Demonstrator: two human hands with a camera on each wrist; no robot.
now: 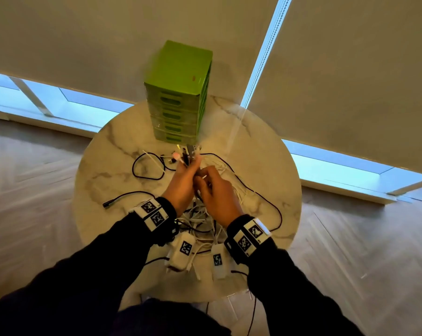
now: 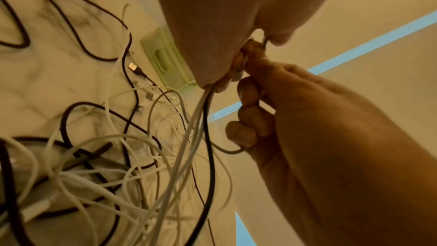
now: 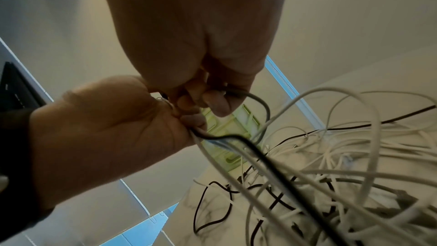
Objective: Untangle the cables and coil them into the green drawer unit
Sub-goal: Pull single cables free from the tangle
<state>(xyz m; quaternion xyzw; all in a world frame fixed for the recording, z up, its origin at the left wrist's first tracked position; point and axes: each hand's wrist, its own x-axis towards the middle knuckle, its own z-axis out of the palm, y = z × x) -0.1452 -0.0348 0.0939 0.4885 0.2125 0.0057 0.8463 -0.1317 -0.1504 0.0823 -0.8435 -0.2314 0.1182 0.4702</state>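
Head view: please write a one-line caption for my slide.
Left hand grips a bundle of cable ends; right hand pinches one cable before the green drawer unit.

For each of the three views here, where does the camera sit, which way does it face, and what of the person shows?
Head: worn on the head, looks down at the marble table, green drawer unit, both forearms.
Left wrist: looks along the left hand over the tangled cables; right hand opposite.
Right wrist: looks along the right hand; the left hand grips a bundle.
Shared: both wrist views show both hands, cables, drawer unit.
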